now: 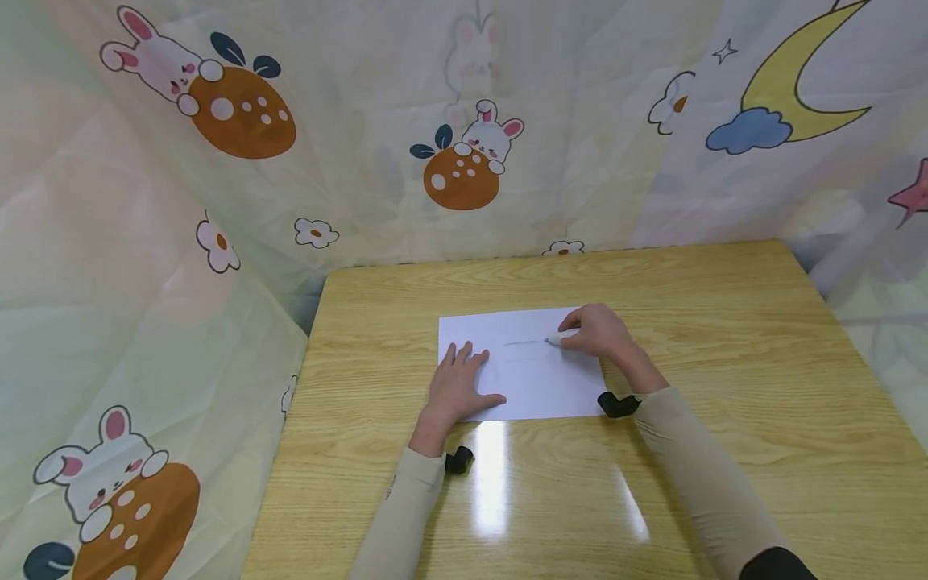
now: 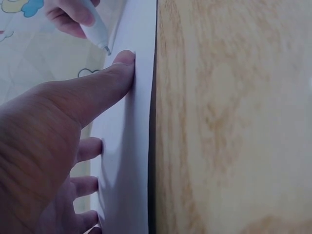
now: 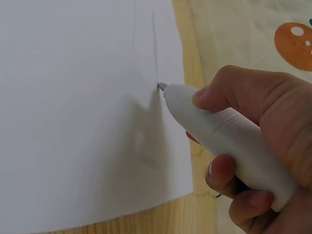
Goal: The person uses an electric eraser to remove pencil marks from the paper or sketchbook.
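A sheet of white paper (image 1: 540,391) lies on the wooden table. My left hand (image 1: 457,388) rests on its left part, fingers spread and thumb stretched toward the near edge. On the right side of the sheet, my right hand (image 1: 600,332) grips a thick white pen-shaped tool (image 3: 234,139) with a narrow metal tip. The tip meets the paper at the end of a thin grey line (image 3: 155,46). A fainter line (image 3: 134,24) runs beside it. In the left wrist view, the paper's near edge stands slightly off the table.
The wooden table (image 1: 362,362) extends around the sheet on all sides. A patterned cloth (image 1: 362,161) with rabbits, flowers and a moon hangs behind and at the sides. Black wrist mounts (image 1: 459,461) show at the sleeves. Light glares off the table's front.
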The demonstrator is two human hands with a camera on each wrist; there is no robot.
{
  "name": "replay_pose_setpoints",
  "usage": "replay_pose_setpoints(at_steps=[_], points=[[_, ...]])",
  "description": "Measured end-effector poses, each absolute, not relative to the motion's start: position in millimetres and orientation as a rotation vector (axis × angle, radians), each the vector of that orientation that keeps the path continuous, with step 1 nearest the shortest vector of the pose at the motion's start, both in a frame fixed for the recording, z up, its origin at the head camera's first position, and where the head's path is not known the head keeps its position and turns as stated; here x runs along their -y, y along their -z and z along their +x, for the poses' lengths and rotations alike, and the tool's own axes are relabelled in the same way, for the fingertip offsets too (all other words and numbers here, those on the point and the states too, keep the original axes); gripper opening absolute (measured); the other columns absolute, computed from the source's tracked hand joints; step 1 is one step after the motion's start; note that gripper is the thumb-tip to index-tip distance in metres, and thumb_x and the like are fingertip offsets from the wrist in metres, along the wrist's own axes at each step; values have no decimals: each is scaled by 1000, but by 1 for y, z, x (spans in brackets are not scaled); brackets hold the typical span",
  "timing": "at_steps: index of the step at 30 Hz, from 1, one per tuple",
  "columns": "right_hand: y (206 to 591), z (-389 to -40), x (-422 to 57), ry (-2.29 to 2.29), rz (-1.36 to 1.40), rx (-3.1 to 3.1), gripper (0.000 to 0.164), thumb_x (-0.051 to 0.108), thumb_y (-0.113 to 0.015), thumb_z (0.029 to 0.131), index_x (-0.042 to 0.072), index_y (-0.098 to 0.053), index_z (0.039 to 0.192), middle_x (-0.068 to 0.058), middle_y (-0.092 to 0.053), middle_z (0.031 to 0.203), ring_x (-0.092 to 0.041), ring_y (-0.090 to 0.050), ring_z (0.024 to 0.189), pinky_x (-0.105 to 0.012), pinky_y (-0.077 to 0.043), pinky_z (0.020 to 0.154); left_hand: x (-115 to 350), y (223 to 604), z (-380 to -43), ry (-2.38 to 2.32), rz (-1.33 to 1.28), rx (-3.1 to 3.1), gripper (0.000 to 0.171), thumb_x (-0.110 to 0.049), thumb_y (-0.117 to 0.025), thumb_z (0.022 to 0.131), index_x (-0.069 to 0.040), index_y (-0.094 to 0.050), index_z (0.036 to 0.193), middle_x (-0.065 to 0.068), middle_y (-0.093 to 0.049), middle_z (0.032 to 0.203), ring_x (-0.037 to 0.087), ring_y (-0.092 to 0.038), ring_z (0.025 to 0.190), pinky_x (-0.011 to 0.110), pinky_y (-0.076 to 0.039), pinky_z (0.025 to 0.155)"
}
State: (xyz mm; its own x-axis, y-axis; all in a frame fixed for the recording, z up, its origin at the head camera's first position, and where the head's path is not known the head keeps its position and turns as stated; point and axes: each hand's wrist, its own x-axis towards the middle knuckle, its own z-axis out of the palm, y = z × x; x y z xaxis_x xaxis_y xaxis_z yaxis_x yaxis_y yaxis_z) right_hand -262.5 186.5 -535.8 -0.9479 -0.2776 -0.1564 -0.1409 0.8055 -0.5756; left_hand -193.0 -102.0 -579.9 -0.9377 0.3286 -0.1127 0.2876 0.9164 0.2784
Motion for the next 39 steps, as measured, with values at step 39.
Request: replay_pose_setpoints(at_steps=[39], points=[[537, -264, -182, 851, -313, -2738, 25, 19, -78, 78, 8, -77, 100, -6, -73, 99, -19, -63, 83, -35, -52, 67, 102, 580, -192, -405, 449, -2912, 91, -69, -69, 75, -22, -44, 148, 14, -29, 156, 41, -15, 143, 53, -24, 112]])
